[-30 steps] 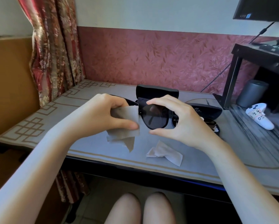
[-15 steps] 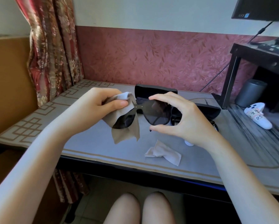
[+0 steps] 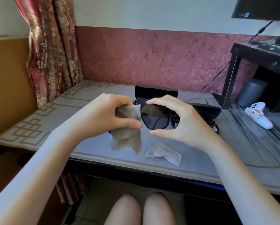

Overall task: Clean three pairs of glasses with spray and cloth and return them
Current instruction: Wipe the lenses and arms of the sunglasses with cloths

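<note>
Above the table [image 3: 90,148] I hold a pair of black sunglasses [image 3: 155,118]. My right hand [image 3: 176,122] pinches the right lens rim between forefinger on top and thumb below. My left hand [image 3: 110,117] grips a grey-beige cleaning cloth [image 3: 128,132] wrapped over the left lens, which is hidden; the cloth's tail hangs down. An open black glasses case [image 3: 155,91] stands behind the hands. A second open case [image 3: 207,109] with another pair of glasses [image 3: 212,123] lies behind my right hand. No spray bottle shows.
A crumpled white cloth [image 3: 163,153] lies near the table's front edge. A white game controller [image 3: 258,116] and a grey cylinder [image 3: 249,92] sit at the right under a black stand [image 3: 233,75]. A curtain [image 3: 50,54] hangs at left. My knees [image 3: 140,210] are below.
My left hand with the cloth slid from the outer upper edge of the left lens down and inward toward the bridge, covering the lens again. The right hand keeps its pinch.
</note>
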`<state>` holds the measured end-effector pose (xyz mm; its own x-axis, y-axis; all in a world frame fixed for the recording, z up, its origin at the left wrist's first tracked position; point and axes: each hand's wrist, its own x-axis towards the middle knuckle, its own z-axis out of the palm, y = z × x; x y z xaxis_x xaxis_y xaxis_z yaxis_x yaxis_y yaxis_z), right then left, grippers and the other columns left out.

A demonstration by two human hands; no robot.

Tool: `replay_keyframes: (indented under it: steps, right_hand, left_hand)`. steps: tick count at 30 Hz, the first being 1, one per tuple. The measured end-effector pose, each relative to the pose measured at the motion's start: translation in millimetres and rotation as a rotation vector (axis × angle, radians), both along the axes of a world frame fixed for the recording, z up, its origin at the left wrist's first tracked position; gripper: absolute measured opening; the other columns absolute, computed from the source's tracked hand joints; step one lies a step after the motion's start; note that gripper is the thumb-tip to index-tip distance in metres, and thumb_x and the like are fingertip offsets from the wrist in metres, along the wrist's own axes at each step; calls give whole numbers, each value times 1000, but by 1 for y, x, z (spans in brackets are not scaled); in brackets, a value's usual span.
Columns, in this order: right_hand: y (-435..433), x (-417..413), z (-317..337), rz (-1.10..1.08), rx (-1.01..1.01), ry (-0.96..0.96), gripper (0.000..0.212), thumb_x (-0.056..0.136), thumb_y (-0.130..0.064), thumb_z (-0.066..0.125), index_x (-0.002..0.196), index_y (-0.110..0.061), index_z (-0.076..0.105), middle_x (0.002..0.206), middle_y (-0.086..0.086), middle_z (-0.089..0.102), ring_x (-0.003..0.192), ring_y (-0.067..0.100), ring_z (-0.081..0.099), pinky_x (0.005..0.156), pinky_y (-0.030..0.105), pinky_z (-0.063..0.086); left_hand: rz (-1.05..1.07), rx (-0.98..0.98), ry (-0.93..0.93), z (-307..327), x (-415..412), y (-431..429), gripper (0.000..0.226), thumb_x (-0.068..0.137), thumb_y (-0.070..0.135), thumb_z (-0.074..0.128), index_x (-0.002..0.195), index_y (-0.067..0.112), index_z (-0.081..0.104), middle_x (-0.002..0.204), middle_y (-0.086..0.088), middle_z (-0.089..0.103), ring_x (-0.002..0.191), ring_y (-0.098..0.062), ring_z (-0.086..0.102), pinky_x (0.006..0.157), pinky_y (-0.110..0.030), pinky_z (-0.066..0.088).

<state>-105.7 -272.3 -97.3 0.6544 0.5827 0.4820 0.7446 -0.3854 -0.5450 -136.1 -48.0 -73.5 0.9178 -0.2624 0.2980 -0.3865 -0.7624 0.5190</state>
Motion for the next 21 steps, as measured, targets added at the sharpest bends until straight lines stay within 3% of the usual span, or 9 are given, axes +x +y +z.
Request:
replay_keyframes:
  steps: [3, 7, 11, 13, 15, 17, 18, 21]
  right_hand:
    - [0, 0, 0, -7, 14, 0, 57, 72, -19, 85, 124, -20, 60, 109, -2, 57, 104, 10, 54, 90, 11, 37]
    - [0, -1, 1, -5, 31, 6, 57, 73, -23, 83, 124, -23, 59, 111, -3, 57, 105, 12, 54, 91, 15, 39]
    - [1, -1, 3, -11, 39, 8, 56, 74, -22, 83, 124, -23, 59, 111, -3, 57, 103, 9, 54, 89, 11, 37]
    - [-1, -1, 3, -18, 60, 14, 55, 73, -20, 84, 123, -22, 60, 109, -4, 58, 100, 7, 54, 88, 9, 36]
    - [-4, 0, 3, -20, 73, 27, 55, 73, -19, 84, 123, -22, 60, 106, -9, 57, 98, 6, 54, 88, 10, 36]
    - [-6, 0, 1, -21, 88, 50, 56, 72, -20, 84, 122, -24, 61, 104, -14, 56, 98, 5, 54, 89, 10, 36]
    - [-7, 0, 1, -22, 96, 61, 56, 72, -20, 84, 122, -25, 61, 103, -16, 56, 99, 6, 55, 89, 11, 37]
    - [-9, 0, 0, -19, 108, 82, 57, 71, -20, 84, 122, -27, 61, 101, -19, 56, 99, 7, 56, 91, 13, 38]
  left_hand:
    - [0, -19, -53, 1, 2, -3, 66, 64, 66, 57, 81, 3, 63, 65, -16, 54, 53, -9, 39, 50, -23, 26]
    - [14, -128, -80, 4, -1, -5, 53, 82, 52, 51, 62, 4, 43, 49, 8, 30, 45, -7, 28, 45, -20, 21]
    - [43, -181, -69, 1, 1, 2, 45, 93, 34, 55, 65, 1, 42, 53, 10, 31, 47, -6, 28, 45, -18, 22]
    - [63, -219, -63, 0, 0, 8, 44, 92, 33, 57, 73, -5, 49, 58, -1, 36, 50, -6, 30, 47, -19, 22]
    - [39, -239, -53, -2, -3, 15, 39, 86, 39, 64, 77, 2, 59, 61, -7, 46, 54, -5, 39, 51, -18, 29]
    - [-21, -243, 12, -4, -6, 22, 28, 76, 46, 76, 91, 24, 68, 79, 3, 67, 72, -3, 58, 67, -15, 42]
    - [-35, -224, 38, -5, -7, 25, 35, 70, 51, 80, 98, 35, 68, 93, 13, 70, 86, 3, 62, 77, -11, 43]
    - [-28, -149, 28, -9, -10, 25, 55, 57, 65, 79, 105, 54, 55, 112, 35, 57, 108, 20, 49, 85, 4, 32]
